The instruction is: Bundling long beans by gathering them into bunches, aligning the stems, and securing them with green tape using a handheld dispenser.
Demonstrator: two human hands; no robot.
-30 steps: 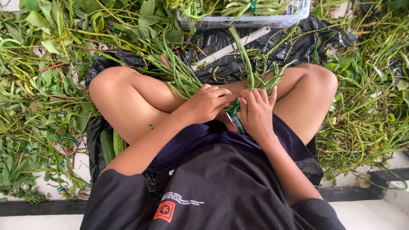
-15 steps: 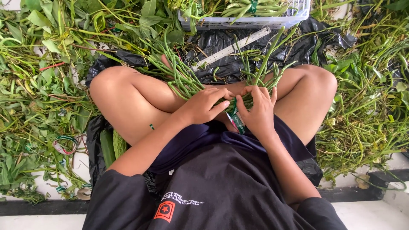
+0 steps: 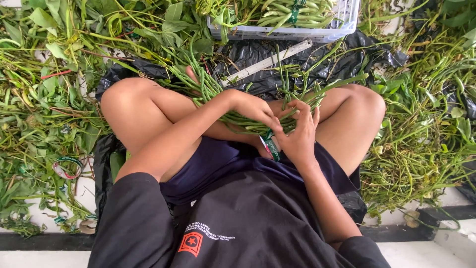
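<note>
Beans (image 3: 223,101) lie in a bunch across my lap, stalks fanning left over the knee, and I've got my left hand (image 3: 255,108) clamped over them near the cut ends. My right hand (image 3: 297,134) pinches the green band (image 3: 271,146) just under the bunch, fingers curled on it. To do this well, I'd say keep the left squeeze firm so the stalks stay level, and draw the band snug near the ends, not over loose tips. Crate (image 3: 297,32) of tied bundles sits ahead, ruler (image 3: 270,60) on the black sheet (image 3: 258,74).
</note>
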